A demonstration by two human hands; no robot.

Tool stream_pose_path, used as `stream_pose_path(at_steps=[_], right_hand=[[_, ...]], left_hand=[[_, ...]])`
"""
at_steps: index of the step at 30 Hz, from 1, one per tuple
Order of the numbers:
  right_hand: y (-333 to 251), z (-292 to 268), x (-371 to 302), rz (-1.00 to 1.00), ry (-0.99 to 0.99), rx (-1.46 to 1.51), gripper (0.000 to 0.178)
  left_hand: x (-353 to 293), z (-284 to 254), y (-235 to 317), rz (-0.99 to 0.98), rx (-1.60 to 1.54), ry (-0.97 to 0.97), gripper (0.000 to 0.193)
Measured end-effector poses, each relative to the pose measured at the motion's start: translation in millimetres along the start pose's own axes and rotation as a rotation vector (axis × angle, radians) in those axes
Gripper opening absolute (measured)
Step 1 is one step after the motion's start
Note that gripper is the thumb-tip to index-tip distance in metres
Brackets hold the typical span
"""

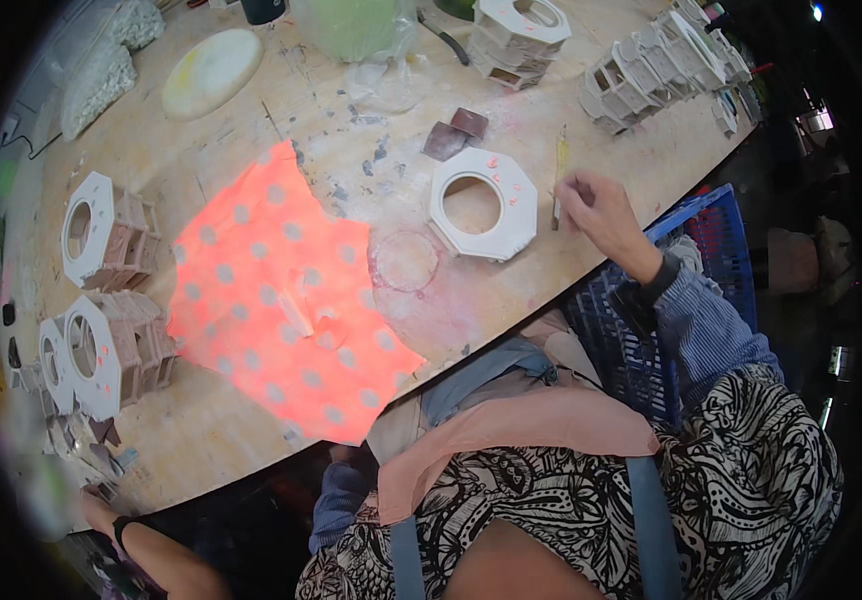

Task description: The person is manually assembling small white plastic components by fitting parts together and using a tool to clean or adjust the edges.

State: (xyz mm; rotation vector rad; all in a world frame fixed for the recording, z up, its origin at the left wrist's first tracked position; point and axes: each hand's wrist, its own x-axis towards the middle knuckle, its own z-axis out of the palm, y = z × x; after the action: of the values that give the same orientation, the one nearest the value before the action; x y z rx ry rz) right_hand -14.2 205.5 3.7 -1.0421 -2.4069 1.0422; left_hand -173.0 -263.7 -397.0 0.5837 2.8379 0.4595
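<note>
My right hand [596,212] is at the table's front right, its fingers curled in and the fingertips at a thin yellow-and-grey stick-like tool [560,160]. They appear to pinch it near the middle. Just left of it lies a white octagonal frame piece [513,212] with a round opening and small orange marks. My left hand [351,456] is low by the table edge, next to the corner of a bright orange cloth with grey dots [251,290]; shadow hides its fingers. Two small dark red-brown squares [444,141] lie behind the white piece.
More octagonal pieces with openwork sides stand at left [111,232] and back right [521,38]. A round whitish disc [213,75] lies far left. A blue plastic basket [726,240] is beside my right arm. Another person's arm [166,555] reaches in at lower left.
</note>
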Motion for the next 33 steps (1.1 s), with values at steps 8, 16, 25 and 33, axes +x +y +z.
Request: stream_pose_path(at_steps=[8, 16, 25, 33], right_hand=[[-24, 30, 71, -0.634, -0.096, -0.200, 0.012], [-20, 42, 76, -0.650, -0.084, -0.219, 0.011], [-37, 31, 90, -0.683, -0.028, -0.480, 0.009], [-71, 128, 101, -0.591, 0.134, -0.312, 0.077]], left_hand=[[-96, -149, 40, -0.464, -0.891, -0.140, 0.024], [-157, -227, 101, -0.109, -0.824, -0.025, 0.022], [-148, -352, 258, 0.387, -0.536, 0.039, 0.018], [-151, -351, 269, 0.569, -0.486, -0.060, 0.018]])
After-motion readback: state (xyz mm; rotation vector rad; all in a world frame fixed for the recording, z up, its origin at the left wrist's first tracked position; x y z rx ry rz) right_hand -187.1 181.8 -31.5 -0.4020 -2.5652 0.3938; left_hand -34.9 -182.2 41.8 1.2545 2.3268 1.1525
